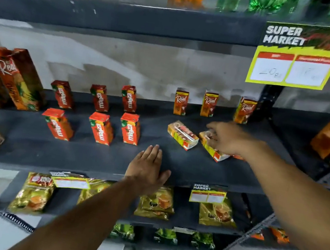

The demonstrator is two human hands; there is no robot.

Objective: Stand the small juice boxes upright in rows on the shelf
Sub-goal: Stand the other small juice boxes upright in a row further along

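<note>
A: Shelf (89,155): we see 6 red boxes (130,128) + 3 Real boxes (181,101) upright, 2 boxes (182,135) flat.
B: R hand (227,138) curled on one flat box, grip unclear. L hand (147,170) flat, spread on shelf.

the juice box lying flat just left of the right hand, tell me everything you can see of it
The small yellow and orange cardboard juice box lies on its side on the dark grey shelf, not yet stood up. A wrapped straw runs along its upward face, and its near end is white and red. It sits in front of the upright back row, angled, with nothing touching it.
</note>
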